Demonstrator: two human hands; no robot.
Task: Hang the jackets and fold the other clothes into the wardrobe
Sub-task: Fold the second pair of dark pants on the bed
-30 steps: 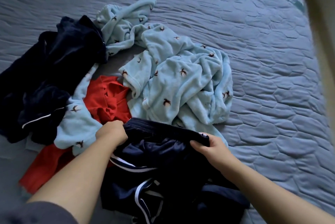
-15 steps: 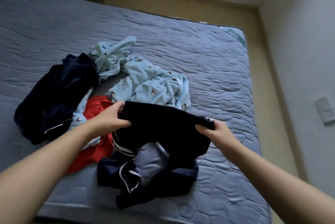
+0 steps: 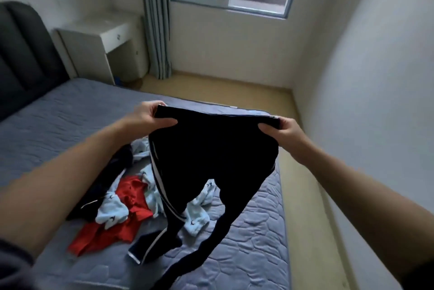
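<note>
Head camera looks down over a grey quilted mattress [image 3: 58, 125], above which a pair of dark track trousers [image 3: 211, 155] hangs spread out by its waistband. The left hand [image 3: 150, 117] pinches one end of the waistband, thumb in front and fingers curled behind the cloth; the right hand [image 3: 281, 131] grips the other end in the same way, so the band runs nearly level between them. Both legs of the trousers drop towards the mattress. The leg with white side stripes folds over at its cuff and lies on the mattress surface, while the other leg trails down towards the mattress's near edge; whether it touches cannot be told. On the mattress behind the trousers lies a loose heap: a red garment [image 3: 131, 195], a pale blue printed garment [image 3: 110, 214] tangled over and around it, and a dark garment [image 3: 122, 155] partly hidden by the left forearm. A dark padded headboard [image 3: 21, 54] stands at the mattress's head end, with a white desk [image 3: 94, 38] and a curtain [image 3: 156, 19] beyond its far side.
</note>
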